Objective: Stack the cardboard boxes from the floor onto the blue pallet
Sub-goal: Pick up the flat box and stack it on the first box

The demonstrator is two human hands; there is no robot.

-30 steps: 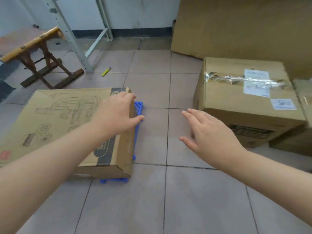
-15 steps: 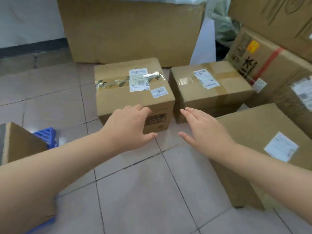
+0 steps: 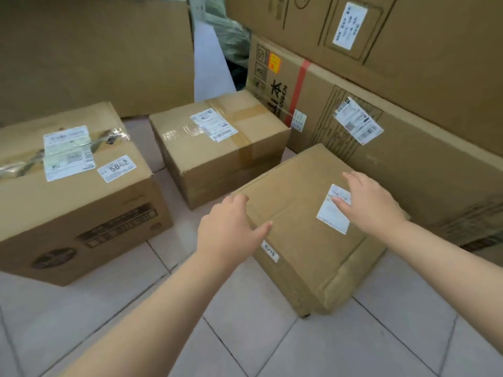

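Note:
Three cardboard boxes sit on the tiled floor. A flat box with a white label and a "6215" sticker lies nearest, at centre right. My left hand rests at its near left corner, fingers apart. My right hand hovers over its top by the white label, fingers spread. A taped box stands behind it. A larger box marked "5842" stands to the left. The blue pallet is out of view.
Large cardboard cartons are stacked along the right side, close behind the flat box. A tall carton stands at the back left. Grey tiled floor lies in the foreground.
My view has swung right, away from the pallet and its box. Both hands moved forward and right, from above the floor to the flat box.

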